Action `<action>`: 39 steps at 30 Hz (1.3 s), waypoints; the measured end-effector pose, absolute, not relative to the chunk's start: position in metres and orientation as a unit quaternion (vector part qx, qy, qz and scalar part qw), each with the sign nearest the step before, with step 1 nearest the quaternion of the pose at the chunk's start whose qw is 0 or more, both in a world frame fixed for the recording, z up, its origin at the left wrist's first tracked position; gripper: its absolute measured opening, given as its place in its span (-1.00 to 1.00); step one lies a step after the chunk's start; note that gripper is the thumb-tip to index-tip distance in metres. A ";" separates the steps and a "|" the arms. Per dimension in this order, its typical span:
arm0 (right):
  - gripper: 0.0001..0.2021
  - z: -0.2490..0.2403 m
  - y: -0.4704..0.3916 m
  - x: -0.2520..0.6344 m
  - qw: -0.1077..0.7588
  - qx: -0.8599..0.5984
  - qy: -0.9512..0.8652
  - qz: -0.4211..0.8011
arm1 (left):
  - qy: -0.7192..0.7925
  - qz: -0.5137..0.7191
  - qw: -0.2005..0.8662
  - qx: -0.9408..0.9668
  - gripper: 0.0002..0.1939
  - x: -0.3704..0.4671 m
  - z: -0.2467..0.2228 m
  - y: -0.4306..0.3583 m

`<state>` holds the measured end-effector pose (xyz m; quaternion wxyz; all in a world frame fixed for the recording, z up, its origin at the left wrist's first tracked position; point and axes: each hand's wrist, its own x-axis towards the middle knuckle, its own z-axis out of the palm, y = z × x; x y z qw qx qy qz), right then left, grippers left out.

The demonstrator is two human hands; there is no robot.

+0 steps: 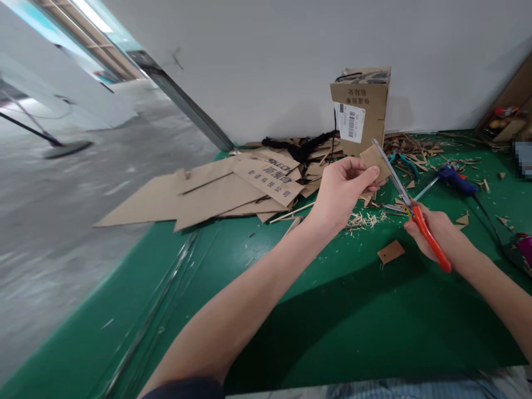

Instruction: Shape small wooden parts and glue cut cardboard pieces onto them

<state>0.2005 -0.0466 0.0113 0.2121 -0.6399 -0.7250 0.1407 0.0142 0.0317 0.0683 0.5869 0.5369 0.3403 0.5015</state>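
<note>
My left hand (343, 188) pinches a small piece of cardboard (373, 162) between thumb and fingers, held up above the table. In my right hand (436, 230) is a pair of scissors (424, 233) with red-orange handles, its blades pointing up and to the left. The blades run along the right edge of the cardboard piece; whether they are cutting into it I cannot tell. Below, a small rectangular cardboard piece (391, 252) with a dark dot lies flat on the green table.
Flat cardboard sheets (216, 191) are piled at the back left. A cardboard box (361, 113) with a label stands against the wall. Cardboard scraps (409, 148), teal-handled pliers (405, 162), a blue glue gun (457, 178) with a cord and pale wood slivers (366, 220) lie around my hands.
</note>
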 end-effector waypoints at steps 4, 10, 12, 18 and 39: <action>-0.38 0.012 -0.046 0.200 0.208 -0.639 -0.731 0.119 | 0.330 0.510 0.599 0.523 -0.80 0.015 0.069 0.031; -0.40 0.012 -0.047 0.203 0.200 -0.636 -0.741 0.080 | 0.343 0.504 0.610 0.506 -0.80 0.015 0.073 0.028; -0.43 0.010 -0.047 0.204 0.201 -0.634 -0.744 0.069 | 0.348 0.502 0.608 0.507 -0.80 0.015 0.073 0.027; -0.54 0.007 -0.046 0.208 0.199 -0.628 -0.751 0.051 | 0.336 0.502 0.604 0.520 -0.81 0.013 0.072 0.029; -0.56 0.003 -0.038 0.214 0.357 -0.592 -0.710 0.138 | 0.336 0.534 0.588 0.505 -0.72 0.011 0.068 0.039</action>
